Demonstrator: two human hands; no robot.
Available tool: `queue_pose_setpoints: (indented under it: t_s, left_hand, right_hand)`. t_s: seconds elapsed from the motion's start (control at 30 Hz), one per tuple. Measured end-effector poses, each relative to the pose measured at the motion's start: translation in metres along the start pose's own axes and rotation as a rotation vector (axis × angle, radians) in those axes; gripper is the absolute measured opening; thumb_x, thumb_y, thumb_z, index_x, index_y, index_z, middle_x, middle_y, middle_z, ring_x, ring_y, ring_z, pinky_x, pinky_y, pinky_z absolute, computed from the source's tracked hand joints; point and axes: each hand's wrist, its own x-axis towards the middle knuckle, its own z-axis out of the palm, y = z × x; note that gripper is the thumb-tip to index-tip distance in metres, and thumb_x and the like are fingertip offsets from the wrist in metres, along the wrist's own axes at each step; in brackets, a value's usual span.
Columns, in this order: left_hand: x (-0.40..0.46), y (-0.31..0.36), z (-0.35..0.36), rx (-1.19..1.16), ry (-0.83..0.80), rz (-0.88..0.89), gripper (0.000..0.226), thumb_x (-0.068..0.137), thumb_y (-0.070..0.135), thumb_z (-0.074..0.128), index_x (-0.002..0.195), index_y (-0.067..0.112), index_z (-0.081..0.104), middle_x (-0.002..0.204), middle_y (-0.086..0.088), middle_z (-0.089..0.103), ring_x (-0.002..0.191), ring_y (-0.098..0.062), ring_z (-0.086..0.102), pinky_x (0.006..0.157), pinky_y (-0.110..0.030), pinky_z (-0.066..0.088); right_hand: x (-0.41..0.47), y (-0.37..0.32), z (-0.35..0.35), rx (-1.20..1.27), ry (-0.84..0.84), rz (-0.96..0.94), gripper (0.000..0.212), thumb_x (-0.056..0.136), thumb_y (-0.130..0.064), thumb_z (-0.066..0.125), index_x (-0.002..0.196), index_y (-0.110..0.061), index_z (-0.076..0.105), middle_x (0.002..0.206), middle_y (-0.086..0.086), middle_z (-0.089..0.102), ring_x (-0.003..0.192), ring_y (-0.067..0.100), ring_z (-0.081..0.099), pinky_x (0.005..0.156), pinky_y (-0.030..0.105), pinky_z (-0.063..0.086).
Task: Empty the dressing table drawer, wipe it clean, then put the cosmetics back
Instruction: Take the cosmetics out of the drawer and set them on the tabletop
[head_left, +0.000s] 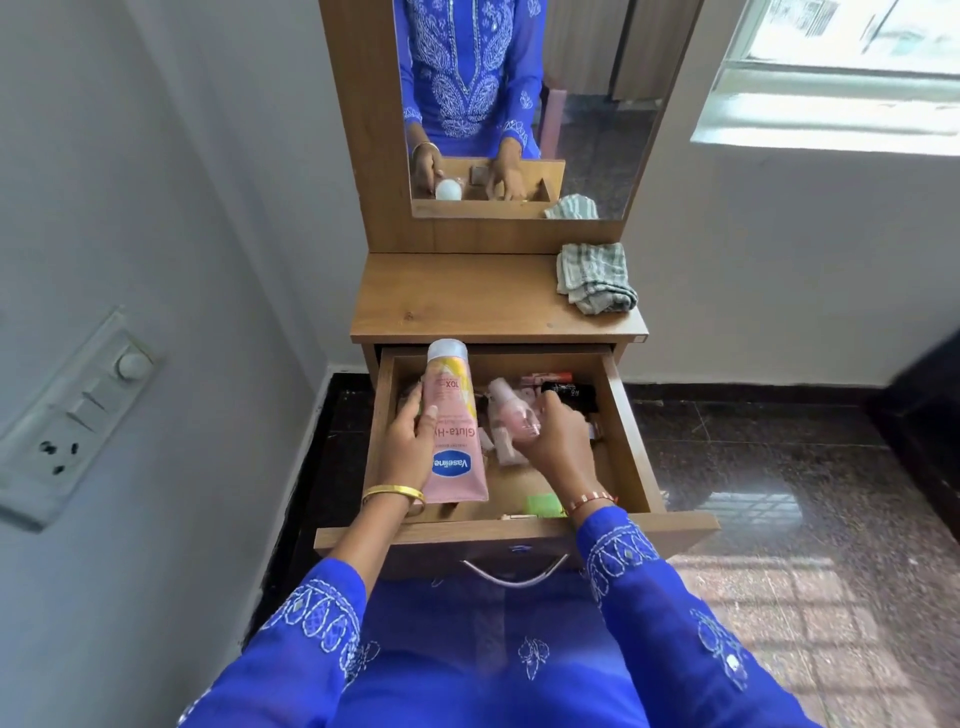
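- Your left hand (410, 447) grips the pink Vaseline lotion tube (453, 426), fingers curled round it, over the left of the open wooden drawer (631, 431).
- Your right hand (558, 441) pinches a small clear pink spray bottle (511, 410) above the drawer's middle.
- A folded striped cloth (595, 278) lies on the table beyond the drawer, to the right.

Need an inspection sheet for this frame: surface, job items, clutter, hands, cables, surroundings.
Surface: wooden tabletop, bare apart from a cloth at its right rear.
Job items: drawer pulled open, still holding cosmetics; Vaseline tube lifted at its left; pink bottle mid-drawer; black item at the back; green item at the front.
Clutter: small loose cosmetics in the drawer, too blurred to identify.
Hands: left hand grips the tube; right hand curls around the pink bottle.
Cables: nothing seen.
Surroundings: mirror above the top, switch panel on the left wall, window at the right, dark stone floor.
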Motion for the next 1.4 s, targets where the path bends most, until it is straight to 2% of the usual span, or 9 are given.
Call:
queue_pose_setpoints:
  t_s: [0.13, 0.2, 0.37, 0.43, 0.6, 0.77, 1.03, 1.2, 1.4]
  left_hand:
    - [0.004, 0.013, -0.005, -0.094, 0.015, 0.07, 0.041, 0.097, 0.03, 0.04, 0.138, 0.028, 0.037, 0.122, -0.002, 0.057, 0.096, -0.015, 0.062, 0.079, -0.036, 0.055]
    - [0.015, 0.025, -0.013, -0.142, 0.043, 0.086, 0.041, 0.097, 0.029, 0.04, 0.138, 0.026, 0.038, 0.127, -0.004, 0.055, 0.105, -0.021, 0.06, 0.087, -0.041, 0.053]
    - [0.065, 0.059, -0.041, -0.118, 0.132, 0.106, 0.041, 0.097, 0.032, 0.039, 0.136, 0.022, 0.041, 0.112, -0.002, 0.059, 0.085, -0.015, 0.061, 0.07, -0.027, 0.051]
    - [0.088, 0.068, -0.047, -0.041, 0.117, 0.058, 0.039, 0.097, 0.031, 0.038, 0.135, 0.021, 0.042, 0.108, -0.006, 0.062, 0.081, -0.018, 0.064, 0.066, -0.028, 0.051]
    - [0.118, 0.073, -0.054, 0.108, 0.143, -0.006, 0.037, 0.098, 0.027, 0.036, 0.133, 0.02, 0.046, 0.117, -0.017, 0.063, 0.097, -0.034, 0.063, 0.084, -0.042, 0.053]
    - [0.136, 0.073, -0.051, 0.24, 0.119, 0.016, 0.036, 0.098, 0.03, 0.035, 0.129, 0.021, 0.048, 0.111, -0.017, 0.065, 0.091, -0.034, 0.064, 0.078, -0.037, 0.053]
    - [0.173, 0.073, -0.054, 0.486, 0.187, 0.079, 0.037, 0.097, 0.018, 0.035, 0.129, 0.006, 0.048, 0.116, -0.03, 0.054, 0.102, -0.044, 0.056, 0.086, -0.043, 0.046]
    - [0.179, 0.076, -0.05, 0.524, 0.256, 0.089, 0.035, 0.095, 0.012, 0.037, 0.125, -0.001, 0.047, 0.118, -0.031, 0.051, 0.108, -0.044, 0.052, 0.09, -0.043, 0.041]
    - [0.178, 0.075, -0.048, 0.625, 0.285, 0.123, 0.035, 0.095, 0.011, 0.035, 0.124, -0.002, 0.051, 0.119, -0.028, 0.048, 0.108, -0.043, 0.05, 0.093, -0.044, 0.04]
  right_hand:
    - [-0.004, -0.028, -0.002, 0.22, 0.048, -0.086, 0.024, 0.077, -0.036, 0.067, 0.088, -0.019, 0.054, 0.081, -0.004, 0.061, 0.075, 0.017, 0.058, 0.056, 0.021, 0.04]
    - [-0.003, -0.044, -0.008, 0.351, 0.057, -0.125, 0.025, 0.076, -0.039, 0.069, 0.084, -0.02, 0.055, 0.074, -0.008, 0.058, 0.067, 0.011, 0.054, 0.056, 0.021, 0.041]
    - [0.025, -0.084, -0.026, 0.487, 0.045, -0.177, 0.021, 0.076, -0.026, 0.07, 0.088, -0.02, 0.054, 0.066, -0.012, 0.052, 0.059, 0.007, 0.05, 0.057, 0.031, 0.048]
    - [0.043, -0.098, -0.025, 0.453, 0.051, -0.172, 0.022, 0.078, -0.024, 0.069, 0.092, -0.015, 0.055, 0.068, -0.01, 0.053, 0.063, 0.011, 0.051, 0.06, 0.03, 0.046]
    - [0.084, -0.117, -0.009, 0.396, 0.013, -0.09, 0.022, 0.083, -0.032, 0.063, 0.088, -0.014, 0.051, 0.088, 0.008, 0.065, 0.075, 0.021, 0.058, 0.063, 0.026, 0.042]
    - [0.115, -0.13, 0.011, 0.279, -0.024, -0.084, 0.028, 0.084, -0.031, 0.06, 0.099, -0.008, 0.053, 0.101, 0.014, 0.067, 0.091, 0.031, 0.063, 0.076, 0.039, 0.051]
    - [0.143, -0.129, 0.024, 0.326, -0.047, -0.116, 0.035, 0.084, -0.026, 0.062, 0.116, -0.011, 0.059, 0.11, 0.011, 0.067, 0.1, 0.027, 0.061, 0.082, 0.029, 0.046]
    - [0.148, -0.125, 0.027, 0.171, -0.091, -0.193, 0.047, 0.086, -0.027, 0.055, 0.133, -0.026, 0.049, 0.122, 0.007, 0.063, 0.112, 0.027, 0.057, 0.094, 0.036, 0.047]
    - [0.15, -0.122, 0.029, 0.055, -0.071, -0.237, 0.054, 0.083, -0.041, 0.058, 0.134, -0.028, 0.044, 0.117, 0.004, 0.064, 0.107, 0.025, 0.059, 0.086, 0.034, 0.049]
